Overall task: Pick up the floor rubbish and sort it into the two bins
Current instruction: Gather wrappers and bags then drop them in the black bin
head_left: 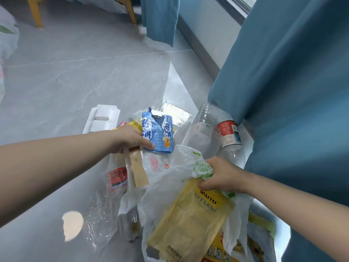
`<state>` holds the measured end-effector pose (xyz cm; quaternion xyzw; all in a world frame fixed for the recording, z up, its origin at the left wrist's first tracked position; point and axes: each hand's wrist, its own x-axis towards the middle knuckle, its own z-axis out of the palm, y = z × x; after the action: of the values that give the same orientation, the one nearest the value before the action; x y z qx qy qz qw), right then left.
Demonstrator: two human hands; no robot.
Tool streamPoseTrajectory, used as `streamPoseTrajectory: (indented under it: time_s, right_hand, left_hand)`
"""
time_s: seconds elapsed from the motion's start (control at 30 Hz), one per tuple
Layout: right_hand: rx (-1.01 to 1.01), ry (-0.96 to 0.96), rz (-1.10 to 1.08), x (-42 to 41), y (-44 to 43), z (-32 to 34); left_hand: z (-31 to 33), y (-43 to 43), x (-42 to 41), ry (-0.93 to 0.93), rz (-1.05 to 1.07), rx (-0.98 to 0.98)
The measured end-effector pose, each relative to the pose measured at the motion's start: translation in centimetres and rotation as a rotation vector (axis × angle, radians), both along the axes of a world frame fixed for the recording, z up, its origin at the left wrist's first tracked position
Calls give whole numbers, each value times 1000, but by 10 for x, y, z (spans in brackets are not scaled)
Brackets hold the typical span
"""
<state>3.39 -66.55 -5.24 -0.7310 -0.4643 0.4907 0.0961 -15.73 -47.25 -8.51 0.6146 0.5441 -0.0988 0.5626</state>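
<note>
My left hand [130, 138] grips a flattened blue drink carton [160, 132] together with a beige paper strip [138, 169] and clear plastic wrap [105, 203] that hangs below it. My right hand [221, 174] clutches a bunch of white plastic bag with green print [181, 167] and a yellow WAITU pouch [190, 218]. On the floor lie a clear plastic bottle with a red and white label [229, 137], a second clear bottle [204, 118], a white foam tray [103, 119] and a silvery foil sheet [177, 113]. No bin is in view.
Blue curtains [294, 91] hang close on the right and at the back. Yellow wooden furniture legs [35, 14] stand far back. A white bag [7, 35] sits at the left edge. A pale torn disc [72, 225] lies on the grey tiled floor [66, 82].
</note>
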Motion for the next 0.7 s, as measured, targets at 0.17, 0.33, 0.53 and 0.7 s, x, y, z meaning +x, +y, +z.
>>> streamPoseTrajectory:
  time_s: [0.17,0.33,0.53,0.7]
  right_hand:
    - [-5,12,-12,3,0,3]
    - [16,-9,-26,4,2,12]
    - [47,-14,-70,7,5,23]
    - [45,-38,-63,8,5,31]
  left_hand:
    - [5,4,-6,-58,105,-178]
    - [8,7,-12,-117,159,-185]
    - [15,3,-16,-156,189,-186]
    - [23,-3,-20,-188,223,-144]
